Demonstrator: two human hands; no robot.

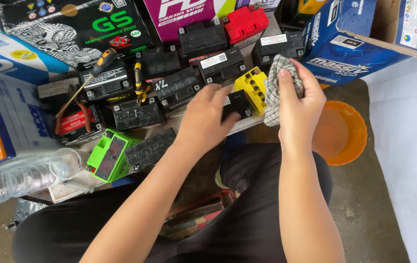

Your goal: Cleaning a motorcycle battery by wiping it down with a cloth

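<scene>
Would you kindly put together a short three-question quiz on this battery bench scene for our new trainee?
1. True or false: the right hand grips a checked cloth.
2. Which thing does the left hand rest on?
A. the small black battery
B. the red battery
C. the orange bowl
3. Fill in: the cloth lies against the ______ battery.

Key: 1 true; 2 A; 3 yellow.
</scene>
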